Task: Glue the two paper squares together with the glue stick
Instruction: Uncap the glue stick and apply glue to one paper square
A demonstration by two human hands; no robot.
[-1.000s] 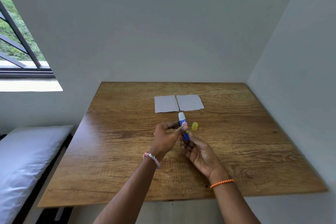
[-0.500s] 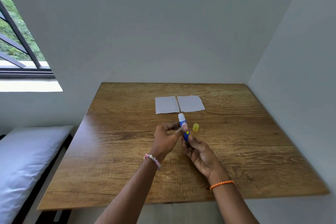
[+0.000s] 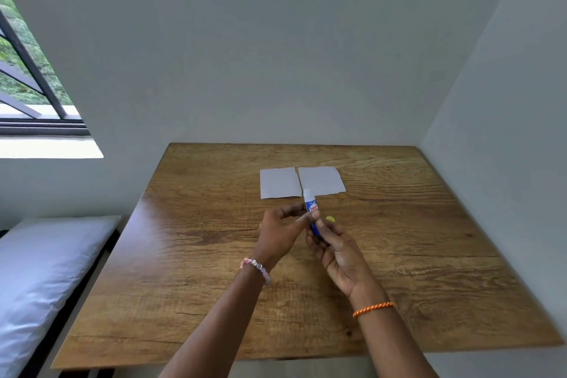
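Two white paper squares lie side by side on the wooden table (image 3: 196, 285), the left square (image 3: 279, 182) and the right square (image 3: 322, 180) almost touching. In front of them I hold an uncapped blue glue stick (image 3: 311, 207), its white tip pointing up and away toward the papers. My left hand (image 3: 280, 232) pinches its upper body with thumb and finger. My right hand (image 3: 336, 250) grips its lower end. The yellow cap (image 3: 330, 219) stands on the table just right of the stick.
White walls close off the table at the back and on the right. A bed with a white mattress (image 3: 40, 279) lies low on the left. A window (image 3: 27, 89) is set in the left wall.
Both hands stay on the glue stick and have hardly shifted. The stick's tip now overlaps the near edge of the papers in the picture, as the view has tilted slightly.
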